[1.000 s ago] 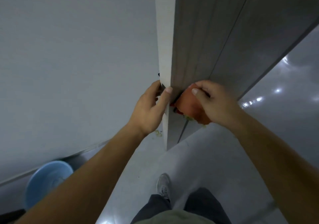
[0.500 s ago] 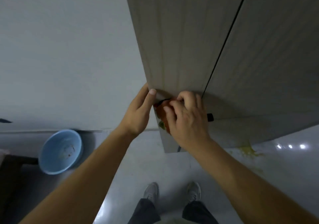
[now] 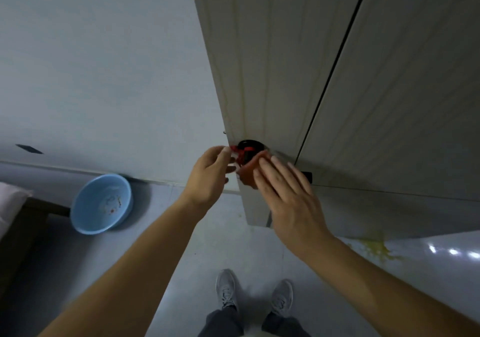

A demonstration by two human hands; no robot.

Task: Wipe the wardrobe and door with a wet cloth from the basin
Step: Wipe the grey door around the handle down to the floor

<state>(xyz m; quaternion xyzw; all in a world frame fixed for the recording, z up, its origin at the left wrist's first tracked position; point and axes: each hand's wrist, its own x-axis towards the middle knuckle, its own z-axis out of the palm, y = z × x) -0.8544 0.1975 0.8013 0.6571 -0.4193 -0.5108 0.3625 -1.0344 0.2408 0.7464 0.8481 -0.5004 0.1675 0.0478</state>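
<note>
Pale door point(image 3: 259, 77): right hand point(image 3: 288, 201) presses red cloth point(image 3: 247, 175) flat-fingered; left hand point(image 3: 207, 175) at its edge, grip unclear

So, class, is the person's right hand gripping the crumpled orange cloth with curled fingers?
No, the right hand lies with straight fingers, pressing the orange cloth against the pale wood-grain wardrobe panel.

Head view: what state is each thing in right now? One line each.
wardrobe door: yellowish streaks run down it.
cloth: bunched, pressed against the door.
right hand: fingers straight, pressing the cloth.
left hand: at the door's left edge; grip too blurred to tell.
basin: on the floor, away from both hands.
yellow spill: on the floor at the wardrobe's foot.
</note>
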